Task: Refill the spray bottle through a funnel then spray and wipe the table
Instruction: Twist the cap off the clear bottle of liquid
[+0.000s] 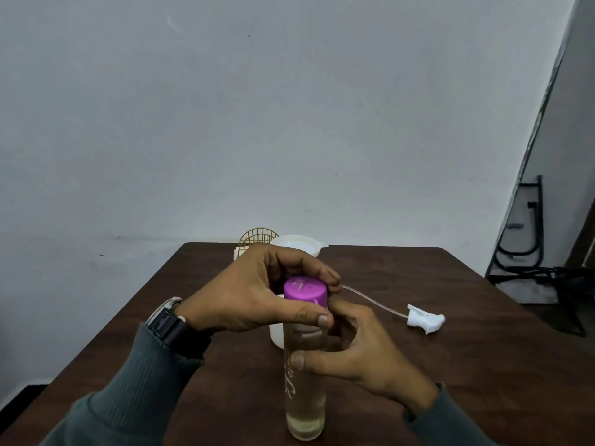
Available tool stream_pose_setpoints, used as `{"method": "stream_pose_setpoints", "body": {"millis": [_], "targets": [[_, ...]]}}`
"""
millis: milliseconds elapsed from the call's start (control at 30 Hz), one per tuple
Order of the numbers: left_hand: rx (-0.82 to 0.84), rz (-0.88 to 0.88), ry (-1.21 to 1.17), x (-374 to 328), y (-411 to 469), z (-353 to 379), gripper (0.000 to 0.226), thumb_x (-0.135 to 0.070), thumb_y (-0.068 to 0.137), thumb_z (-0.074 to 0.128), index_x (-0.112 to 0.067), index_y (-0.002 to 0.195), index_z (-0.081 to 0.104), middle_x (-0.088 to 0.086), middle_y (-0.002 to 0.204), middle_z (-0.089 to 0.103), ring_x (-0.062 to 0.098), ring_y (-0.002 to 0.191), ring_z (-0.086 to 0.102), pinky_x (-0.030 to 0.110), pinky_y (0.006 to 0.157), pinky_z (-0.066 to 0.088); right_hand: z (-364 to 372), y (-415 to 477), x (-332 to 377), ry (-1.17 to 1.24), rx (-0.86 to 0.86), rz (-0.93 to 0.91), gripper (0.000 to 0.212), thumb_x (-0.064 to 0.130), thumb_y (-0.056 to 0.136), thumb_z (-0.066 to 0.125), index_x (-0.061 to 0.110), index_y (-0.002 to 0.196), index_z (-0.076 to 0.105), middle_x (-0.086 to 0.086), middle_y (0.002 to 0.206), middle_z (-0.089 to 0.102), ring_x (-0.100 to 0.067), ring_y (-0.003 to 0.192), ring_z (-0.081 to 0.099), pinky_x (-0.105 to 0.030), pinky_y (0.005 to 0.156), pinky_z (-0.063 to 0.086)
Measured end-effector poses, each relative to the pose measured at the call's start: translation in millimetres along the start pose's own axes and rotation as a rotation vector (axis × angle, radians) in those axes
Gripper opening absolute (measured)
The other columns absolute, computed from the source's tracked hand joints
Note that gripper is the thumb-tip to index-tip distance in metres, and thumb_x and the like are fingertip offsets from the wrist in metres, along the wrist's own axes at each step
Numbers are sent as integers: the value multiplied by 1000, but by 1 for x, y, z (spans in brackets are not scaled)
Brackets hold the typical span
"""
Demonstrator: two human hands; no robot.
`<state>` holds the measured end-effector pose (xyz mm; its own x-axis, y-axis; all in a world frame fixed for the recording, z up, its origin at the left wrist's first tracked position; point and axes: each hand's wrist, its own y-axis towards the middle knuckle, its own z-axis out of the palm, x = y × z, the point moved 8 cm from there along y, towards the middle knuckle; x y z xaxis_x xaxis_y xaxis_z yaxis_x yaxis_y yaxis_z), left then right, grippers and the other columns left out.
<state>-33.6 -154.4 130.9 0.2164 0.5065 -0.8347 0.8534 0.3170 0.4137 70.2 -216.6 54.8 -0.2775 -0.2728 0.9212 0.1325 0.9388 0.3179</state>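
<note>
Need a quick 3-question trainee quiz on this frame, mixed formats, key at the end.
1. True or false: the spray head is screwed onto a bottle.
2. Which hand grips the purple cap? A) left hand B) right hand C) neither
3. Fill in: the clear bottle under the cap holds a pale ____ liquid.

Key:
1. False. It lies loose on the table with its tube trailing toward the hands.
2. A. The right hand steadies the bottle body.
3. Yellowish.
</note>
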Motion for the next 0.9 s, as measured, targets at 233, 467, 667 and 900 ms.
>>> {"method": "stream_pose_setpoints", "body": {"millis": [233,467,667,900], "targets": [[-70,4,18,4,-4,3,41,4,70,90,-7,108,79,4,113,80,19,108,76,26,92,58,-5,-3,-10,-5,0,0,35,-5,73,91,7,99,71,-3,93,78,-18,94,77,-31,82,59],[-109,-26,48,6,-4,5,40,-7,68,92,-11,106,80,0,111,81,15,107,76,25,92,59,-6,-2,-17,-4,-20,22,42,-2,74,92,-5,109,68,-10,99,79,-20,98,78,-34,83,61],[-467,-27,280,7,-12,-8,33,-38,65,94,-25,93,82,-15,95,81,1,93,76,26,85,62,1,4,-10,-57,-101,23,37,6,74,93,16,106,77,-3,104,81,-21,101,78,-47,95,61],[-507,-50,335,6,-27,-13,46,-53,62,90,-28,100,82,-16,97,80,2,93,76,25,81,63,9,4,-9,-90,-134,20,39,18,72,94,34,103,76,5,102,81,-18,99,77,-54,90,61]]}}
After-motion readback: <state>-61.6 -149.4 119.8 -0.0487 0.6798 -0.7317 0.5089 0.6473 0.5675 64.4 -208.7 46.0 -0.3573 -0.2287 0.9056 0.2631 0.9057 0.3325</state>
